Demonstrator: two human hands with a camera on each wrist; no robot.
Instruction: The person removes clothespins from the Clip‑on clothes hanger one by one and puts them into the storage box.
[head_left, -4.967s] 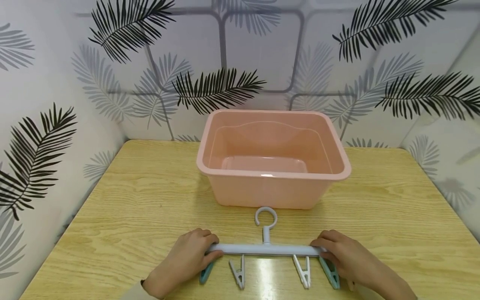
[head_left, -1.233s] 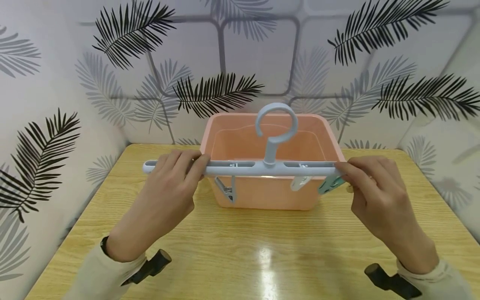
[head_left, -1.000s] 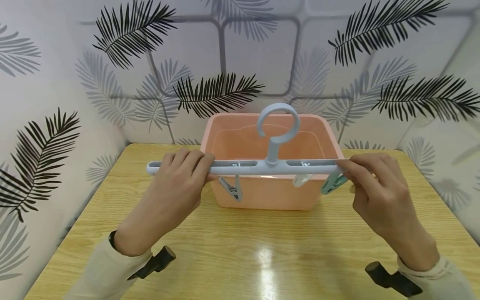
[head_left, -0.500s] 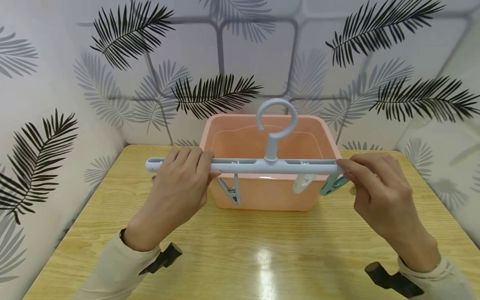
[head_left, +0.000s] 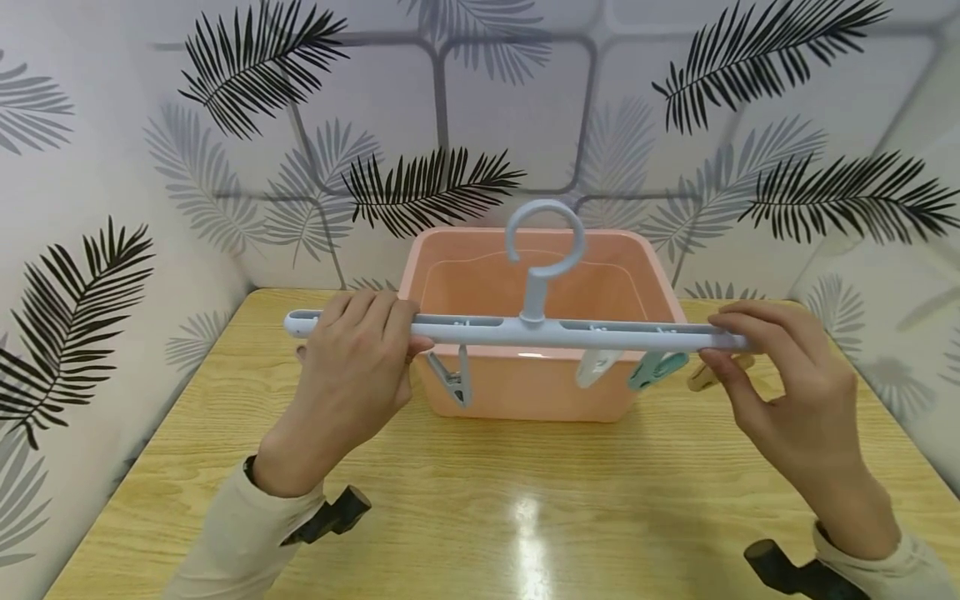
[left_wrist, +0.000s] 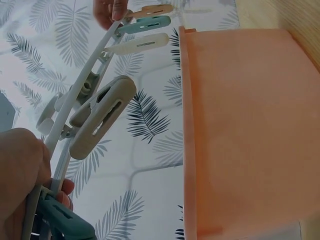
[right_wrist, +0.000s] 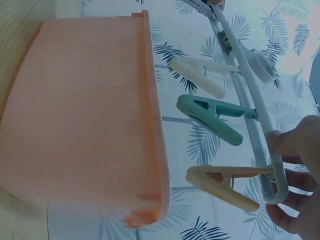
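A person holds a pale blue hanger (head_left: 622,337) level by its bar in both hands, up off the wooden table (head_left: 450,517). The left hand (head_left: 348,367) is closed firmly round the bar, fingers over it and thumb beneath, with a stub of bar poking out beyond the knuckles. The right hand (head_left: 802,383) has a lighter hold, pinching the far end of the bar between thumb and fingers, which part only as wide as the bar itself. The hanger's hook (head_left: 536,296) stands up between the two grips. Below the bar, a dark teal clip (left_wrist: 65,217) hangs right beside the left hand's hold, and a grey clip (head_left: 453,381) hangs just inward of it. Towards the right grip come a white clip (head_left: 596,367), a green clip (head_left: 657,369) and, closest to those fingers, a tan clip (right_wrist: 220,182). Beyond the bar, between the hands and farther from the person, a pink tub (head_left: 525,383) sits on the table, apart from the clips.
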